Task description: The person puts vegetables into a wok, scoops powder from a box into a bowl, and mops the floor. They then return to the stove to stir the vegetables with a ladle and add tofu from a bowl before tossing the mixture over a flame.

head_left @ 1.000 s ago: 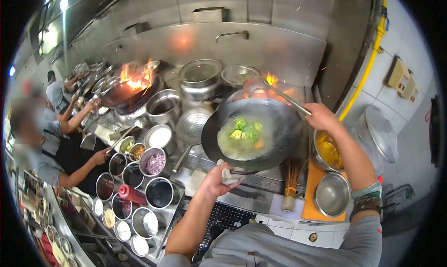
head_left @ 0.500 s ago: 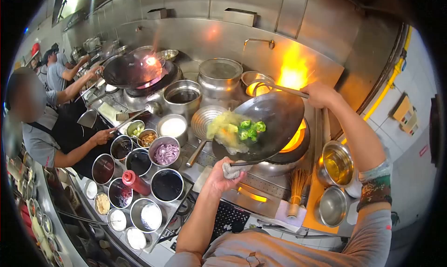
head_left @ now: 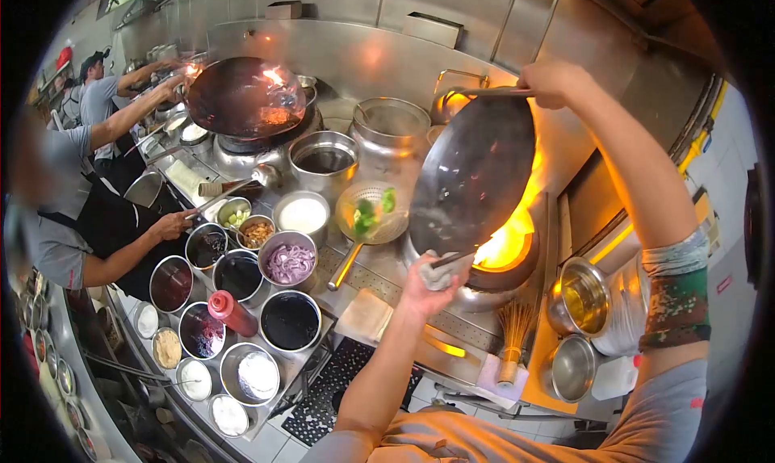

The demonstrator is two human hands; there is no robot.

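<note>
My left hand (head_left: 430,289) is closed on the handle of a black wok (head_left: 476,172), with a folded grey cloth (head_left: 438,272) against the grip. The wok is tipped steeply over to the left, its dark inside showing no food. My right hand (head_left: 555,83) is closed round the handle of a ladle (head_left: 484,91), whose bowl lies behind the wok's upper rim. Left of the wok, a perforated strainer (head_left: 393,228) holds green vegetable pieces (head_left: 366,217), blurred by motion. Tall flames (head_left: 508,241) rise from the burner under the wok's right side.
Steel pots, one with dark liquid (head_left: 323,160), stand behind the strainer. Sliced purple onions (head_left: 291,263), a red squeeze bottle (head_left: 232,313) and sauce containers crowd the left. A bamboo brush (head_left: 512,342) and oil bowl (head_left: 580,297) are at right. A co-worker's hand (head_left: 172,226) holds another ladle.
The wok has lifted and tipped further left. The green pieces have gone from the wok to the strainer. Both my hands have moved, the right one up. The co-worker's wok has also shifted.
</note>
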